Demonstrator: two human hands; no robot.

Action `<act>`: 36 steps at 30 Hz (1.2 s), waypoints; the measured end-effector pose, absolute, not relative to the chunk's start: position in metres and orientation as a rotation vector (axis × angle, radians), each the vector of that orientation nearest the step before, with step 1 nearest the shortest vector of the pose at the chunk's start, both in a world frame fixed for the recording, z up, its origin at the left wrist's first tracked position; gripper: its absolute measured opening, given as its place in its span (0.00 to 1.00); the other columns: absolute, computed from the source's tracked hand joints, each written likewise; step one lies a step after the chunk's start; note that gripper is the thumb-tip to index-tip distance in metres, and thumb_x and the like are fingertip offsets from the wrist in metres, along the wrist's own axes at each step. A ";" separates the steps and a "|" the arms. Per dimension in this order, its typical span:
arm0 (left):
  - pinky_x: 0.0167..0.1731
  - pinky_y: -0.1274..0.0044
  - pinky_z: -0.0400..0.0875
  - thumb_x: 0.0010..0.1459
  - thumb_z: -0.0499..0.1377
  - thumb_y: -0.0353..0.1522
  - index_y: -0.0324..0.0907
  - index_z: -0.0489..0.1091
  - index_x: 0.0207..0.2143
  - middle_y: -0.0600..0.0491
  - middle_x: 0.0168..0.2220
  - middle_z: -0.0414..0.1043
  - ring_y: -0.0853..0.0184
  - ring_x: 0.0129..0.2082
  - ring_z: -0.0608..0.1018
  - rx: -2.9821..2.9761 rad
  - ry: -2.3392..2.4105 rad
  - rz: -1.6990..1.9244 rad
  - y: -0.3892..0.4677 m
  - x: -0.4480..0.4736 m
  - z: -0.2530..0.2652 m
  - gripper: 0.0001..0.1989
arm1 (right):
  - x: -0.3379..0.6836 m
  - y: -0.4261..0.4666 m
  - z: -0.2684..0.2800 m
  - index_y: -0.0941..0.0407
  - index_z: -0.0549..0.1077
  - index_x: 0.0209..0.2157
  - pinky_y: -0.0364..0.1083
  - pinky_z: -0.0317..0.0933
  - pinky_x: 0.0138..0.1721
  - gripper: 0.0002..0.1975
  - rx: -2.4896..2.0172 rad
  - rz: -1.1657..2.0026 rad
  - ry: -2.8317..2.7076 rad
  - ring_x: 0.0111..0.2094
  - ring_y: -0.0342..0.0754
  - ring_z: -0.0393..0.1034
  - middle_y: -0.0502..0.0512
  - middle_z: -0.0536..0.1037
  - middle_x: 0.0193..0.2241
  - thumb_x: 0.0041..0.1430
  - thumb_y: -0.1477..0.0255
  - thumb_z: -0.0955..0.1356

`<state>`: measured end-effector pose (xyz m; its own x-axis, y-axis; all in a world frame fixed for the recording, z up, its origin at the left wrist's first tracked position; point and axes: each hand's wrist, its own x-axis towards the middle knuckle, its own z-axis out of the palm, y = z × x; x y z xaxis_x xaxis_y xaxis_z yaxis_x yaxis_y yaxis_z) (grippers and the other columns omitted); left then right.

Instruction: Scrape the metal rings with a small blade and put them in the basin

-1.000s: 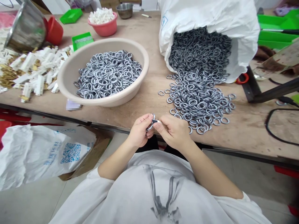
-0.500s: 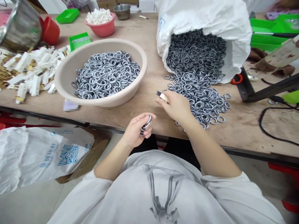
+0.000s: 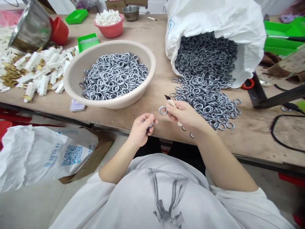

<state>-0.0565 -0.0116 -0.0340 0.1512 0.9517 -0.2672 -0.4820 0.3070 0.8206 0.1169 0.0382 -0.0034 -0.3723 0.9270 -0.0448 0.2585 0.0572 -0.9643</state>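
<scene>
My left hand [image 3: 142, 129] is closed around grey rings, mostly hidden by the fingers; how many I cannot tell. My right hand [image 3: 184, 115] pinches one shiny grey ring [image 3: 162, 110] between thumb and finger. That same hand also grips a small knife [image 3: 170, 100] with a pale handle and a dark slanted blade that points up and left. Beyond my right hand lies a loose pile of grey rings [image 3: 207, 101], spilling from a white sack [image 3: 214, 19] on its side. A beige basin [image 3: 150, 74] heaped with more rings stands beyond my left hand.
White plastic pieces [image 3: 43, 84] and brass-coloured parts lie left of the basin. Behind are a red bowl [image 3: 111, 30], a steel bowl [image 3: 131, 13] and a green tray [image 3: 87, 42]. A black metal bracket [image 3: 281, 97] stands at right. Below the table edge is a white printed bag [image 3: 43, 156].
My right hand has come nearer to my left and now holds out a ring along with the knife. The fingers of my left hand have closed further over their rings. The view has shifted slightly.
</scene>
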 end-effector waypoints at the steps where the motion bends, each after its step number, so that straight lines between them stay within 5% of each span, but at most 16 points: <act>1: 0.13 0.86 0.51 0.47 0.71 0.43 0.39 0.66 0.30 0.57 0.26 0.70 0.81 0.15 0.63 0.691 0.911 1.151 -0.012 -0.052 -0.037 0.21 | 0.115 0.027 -0.005 0.55 0.67 0.27 0.42 0.45 0.20 0.23 -1.146 1.431 -1.585 0.18 0.39 0.49 0.44 0.59 0.17 0.61 0.49 0.64; 4: 0.13 0.85 0.51 0.48 0.70 0.45 0.41 0.68 0.34 0.59 0.24 0.69 0.80 0.15 0.62 0.784 0.916 1.200 -0.013 -0.038 -0.044 0.22 | 0.100 0.004 -0.019 0.54 0.64 0.28 0.42 0.47 0.19 0.24 -1.084 1.470 -1.366 0.19 0.39 0.51 0.44 0.61 0.20 0.58 0.46 0.66; 10: 0.16 0.84 0.56 0.52 0.68 0.46 0.41 0.74 0.40 0.60 0.22 0.67 0.78 0.17 0.62 0.916 0.974 1.271 -0.014 -0.026 -0.046 0.21 | 0.082 -0.010 -0.044 0.53 0.67 0.35 0.46 0.61 0.36 0.11 -1.318 0.884 -1.390 0.32 0.46 0.67 0.50 0.72 0.29 0.67 0.61 0.61; 17: 0.15 0.84 0.52 0.51 0.68 0.45 0.38 0.72 0.27 0.58 0.20 0.68 0.80 0.15 0.61 0.843 0.992 1.189 -0.012 -0.031 -0.044 0.18 | 0.102 -0.012 -0.044 0.53 0.70 0.47 0.48 0.63 0.40 0.13 -1.252 0.766 -1.520 0.38 0.49 0.72 0.55 0.77 0.38 0.68 0.61 0.62; 22: 0.13 0.85 0.49 0.49 0.68 0.45 0.38 0.69 0.26 0.59 0.19 0.65 0.81 0.14 0.60 0.774 0.958 1.113 -0.015 -0.032 -0.038 0.19 | 0.105 -0.008 -0.036 0.54 0.76 0.38 0.48 0.62 0.40 0.13 -1.140 0.689 -1.696 0.36 0.49 0.71 0.54 0.77 0.32 0.64 0.59 0.67; 25: 0.12 0.85 0.48 0.50 0.67 0.48 0.38 0.69 0.28 0.59 0.19 0.65 0.80 0.13 0.60 0.785 0.906 1.034 -0.018 -0.033 -0.035 0.21 | 0.101 -0.008 -0.034 0.54 0.76 0.32 0.47 0.62 0.37 0.16 -1.155 0.771 -1.622 0.32 0.47 0.70 0.52 0.75 0.28 0.63 0.56 0.67; 36: 0.14 0.84 0.50 0.52 0.66 0.49 0.38 0.69 0.27 0.58 0.19 0.66 0.79 0.15 0.60 0.878 0.935 1.062 -0.018 -0.035 -0.035 0.22 | 0.106 -0.009 -0.030 0.53 0.80 0.38 0.47 0.69 0.32 0.18 -0.942 1.387 -1.270 0.26 0.45 0.71 0.49 0.77 0.25 0.52 0.55 0.75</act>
<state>-0.0352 -0.0178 -0.0353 0.2101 0.9588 -0.1910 -0.3112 0.2508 0.9167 0.1062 -0.0090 -0.0305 -0.2052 0.9759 0.0748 -0.1603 0.0418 -0.9862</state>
